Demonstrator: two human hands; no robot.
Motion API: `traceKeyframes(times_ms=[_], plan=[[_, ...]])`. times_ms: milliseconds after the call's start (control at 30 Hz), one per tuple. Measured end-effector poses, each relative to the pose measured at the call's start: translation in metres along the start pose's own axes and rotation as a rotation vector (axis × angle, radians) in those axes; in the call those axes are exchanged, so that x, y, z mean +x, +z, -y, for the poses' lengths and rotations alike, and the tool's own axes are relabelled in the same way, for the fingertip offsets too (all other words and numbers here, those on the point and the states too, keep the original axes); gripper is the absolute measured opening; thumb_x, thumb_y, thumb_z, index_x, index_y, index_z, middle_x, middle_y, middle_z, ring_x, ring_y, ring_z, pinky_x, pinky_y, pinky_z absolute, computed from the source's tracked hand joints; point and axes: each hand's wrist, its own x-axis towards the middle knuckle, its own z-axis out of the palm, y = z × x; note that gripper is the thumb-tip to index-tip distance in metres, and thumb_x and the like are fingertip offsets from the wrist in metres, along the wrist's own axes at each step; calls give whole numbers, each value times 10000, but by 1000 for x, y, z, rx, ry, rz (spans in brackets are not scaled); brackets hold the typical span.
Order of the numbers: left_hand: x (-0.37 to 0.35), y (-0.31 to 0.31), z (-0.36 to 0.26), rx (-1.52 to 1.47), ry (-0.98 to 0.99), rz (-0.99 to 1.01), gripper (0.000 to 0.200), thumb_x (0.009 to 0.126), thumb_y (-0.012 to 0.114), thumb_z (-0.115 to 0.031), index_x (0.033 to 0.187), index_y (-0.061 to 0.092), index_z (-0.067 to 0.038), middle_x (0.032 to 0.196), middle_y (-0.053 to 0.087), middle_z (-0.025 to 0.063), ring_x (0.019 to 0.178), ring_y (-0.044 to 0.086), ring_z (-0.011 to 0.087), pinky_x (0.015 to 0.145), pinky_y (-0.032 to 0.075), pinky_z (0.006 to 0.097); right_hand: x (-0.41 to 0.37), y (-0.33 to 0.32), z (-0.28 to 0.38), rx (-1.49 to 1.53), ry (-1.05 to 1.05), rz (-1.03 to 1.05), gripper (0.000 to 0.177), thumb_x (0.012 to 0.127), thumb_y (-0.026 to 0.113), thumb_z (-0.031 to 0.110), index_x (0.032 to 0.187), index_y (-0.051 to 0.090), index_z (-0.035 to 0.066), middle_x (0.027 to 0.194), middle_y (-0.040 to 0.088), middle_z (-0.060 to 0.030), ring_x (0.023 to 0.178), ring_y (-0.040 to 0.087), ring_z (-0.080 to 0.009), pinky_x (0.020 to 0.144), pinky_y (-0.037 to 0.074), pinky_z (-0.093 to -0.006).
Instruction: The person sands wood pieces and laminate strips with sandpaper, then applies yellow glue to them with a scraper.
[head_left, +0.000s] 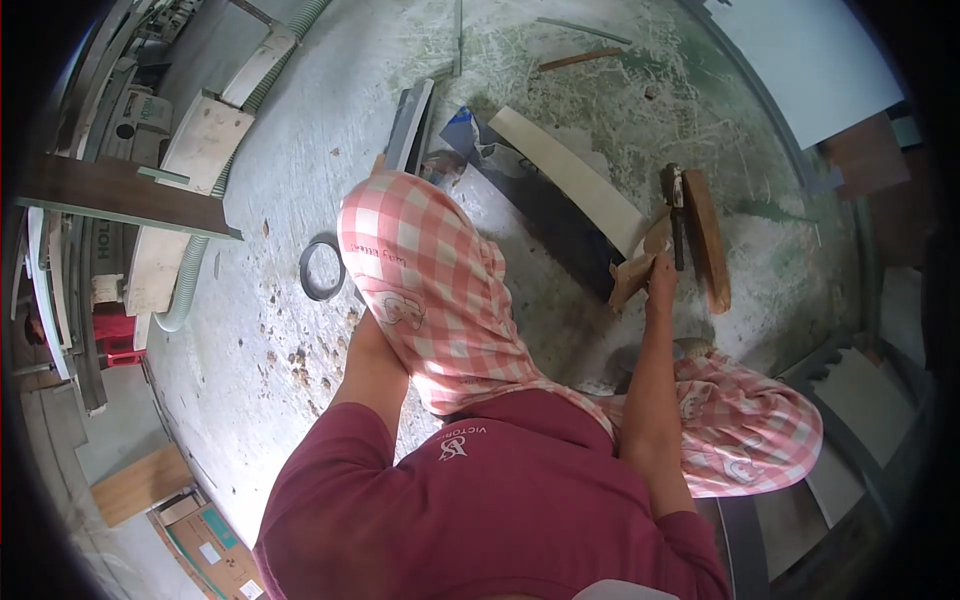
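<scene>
Between my knees, a long dark panel [545, 205] lies at a slant on the floor, with a pale cream strip [570, 180] along its upper side. My right hand [661, 277] is closed on crumpled brown paper [630, 280] at the panel's lower right end. Just beyond that hand, a hammer [677, 215] lies beside a wooden block [708, 240]. My left forearm goes down behind my checked left knee, and the left hand is hidden there. Near that knee are a roll of dark tape [322, 271] and some stacked grey strips [408, 125].
Machinery and a ribbed hose [190, 280] stand on the left. Thin strips [580, 59] lie on the far floor [370, 60]. A large pale sheet [800, 65] is at the upper right. Cardboard [215, 550] is at the lower left, and more panels are at the lower right.
</scene>
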Motion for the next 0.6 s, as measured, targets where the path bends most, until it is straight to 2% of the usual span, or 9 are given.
traceKeyframes(times_ms=[33, 167, 233, 367, 400, 433, 467, 500, 600], plan=[[0, 2, -3, 52, 16, -29, 446, 898, 462, -304, 1176, 421, 42, 1301, 399, 219, 1166, 419, 340, 1017, 322, 472, 3, -1, -3, -13, -16, 46, 451, 879, 444, 396, 1149, 521, 43, 1073, 534, -82, 979, 506, -214, 826, 415, -374], [9, 16, -8, 269, 48, -121, 445, 894, 464, -297, 1177, 421, 44, 1299, 403, 220, 1170, 416, 337, 1021, 316, 468, 8, -4, -12, -121, -36, 26, 466, 877, 442, 371, 1162, 519, 10, 1067, 556, -114, 976, 527, -250, 843, 415, -367], [15, 20, -7, 377, 61, -161, 444, 893, 465, -293, 1178, 421, 44, 1298, 405, 220, 1172, 414, 336, 1023, 313, 466, 1, 1, -12, -307, -293, -24, 433, 860, 424, 269, 1126, 539, -54, 1024, 599, -221, 976, 557, -320, 879, 394, -333], [21, 21, -15, 588, 120, -248, 443, 889, 467, -286, 1179, 421, 46, 1296, 408, 221, 1176, 411, 333, 1027, 307, 463, -1, 7, -30, -327, -382, 78, 437, 824, 461, 250, 1137, 536, -45, 1085, 567, -241, 1024, 530, -371, 918, 386, -359], [65, 38, -69, 726, -2, -152, 478, 867, 469, -286, 1191, 409, 60, 1284, 421, 232, 1188, 409, 329, 1036, 298, 451, -3, 9, -33, -418, -424, 67, 440, 807, 481, 252, 1139, 540, -30, 1107, 551, -234, 1035, 520, -373, 926, 382, -370], [89, 54, -102, 591, 81, -138, 498, 848, 469, -281, 1191, 402, 73, 1266, 431, 238, 1194, 405, 349, 1046, 286, 461, -5, 11, -36, -509, -466, 57, 444, 790, 501, 254, 1141, 544, -15, 1129, 535, -227, 1047, 509, -374, 934, 378, -382], [78, 112, -105, 488, 57, -122, 441, 884, 433, -275, 1169, 409, 61, 1277, 406, 251, 1207, 388, 381, 1036, 294, 487, -5, 14, -37, -506, -457, 52, 444, 790, 501, 254, 1141, 544, -15, 1129, 535, -227, 1047, 509, -374, 934, 378, -382], [64, 163, -99, 529, 89, -52, 404, 895, 432, -277, 1136, 434, 48, 1290, 385, 257, 1206, 389, 390, 1019, 317, 487, -5, 16, -38, -527, -448, 20, 448, 779, 514, 260, 1150, 545, 10, 1160, 508, -222, 1070, 488, -381, 941, 373, -396], [30, 235, -41, 663, 102, 98, 350, 907, 450, -289, 1068, 482, 21, 1311, 345, 270, 1201, 394, 409, 986, 363, 484, -9, 22, -32, -569, -395, -60, 455, 764, 534, 265, 1168, 542, 57, 1211, 465, -213, 1102, 455, -392, 948, 366, -421]])
